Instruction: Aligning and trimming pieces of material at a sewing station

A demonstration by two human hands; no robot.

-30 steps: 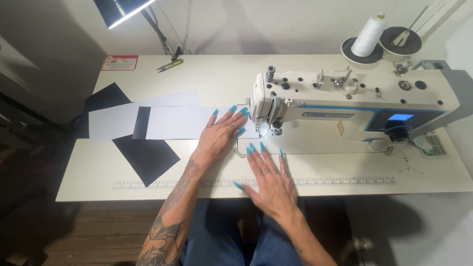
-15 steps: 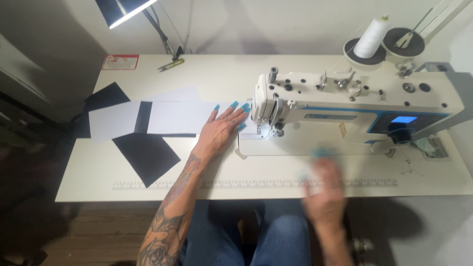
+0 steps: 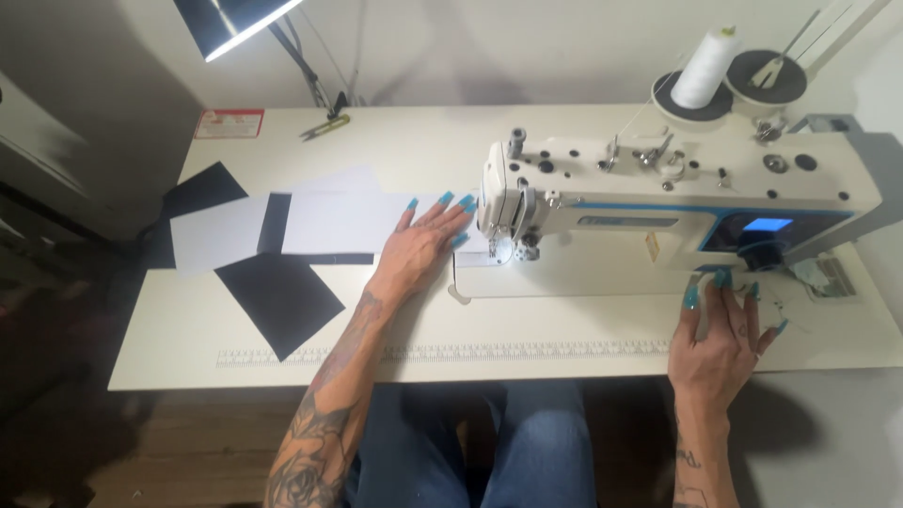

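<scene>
White fabric strip — a long, flat rectangle of cloth — lies on the cream tabletop with its long axis running left to right, its right end pointing at the needle area of the white industrial sewing machine. The left hand rests flat on that right end, fingers spread and extended, pressing the cloth down rather than gripping it, its fingertips just beside the machine's head. The right hand sits well apart at the machine's right end, fingers loosely curled against the base below the small blue screen; whether it grips anything there I cannot tell. A smaller white fabric piece lies to the left of the strip, and matte black fabric pieces lie under and around them. At the table's back edge sit small thread snips, and a white thread cone stands upright behind the machine.
</scene>
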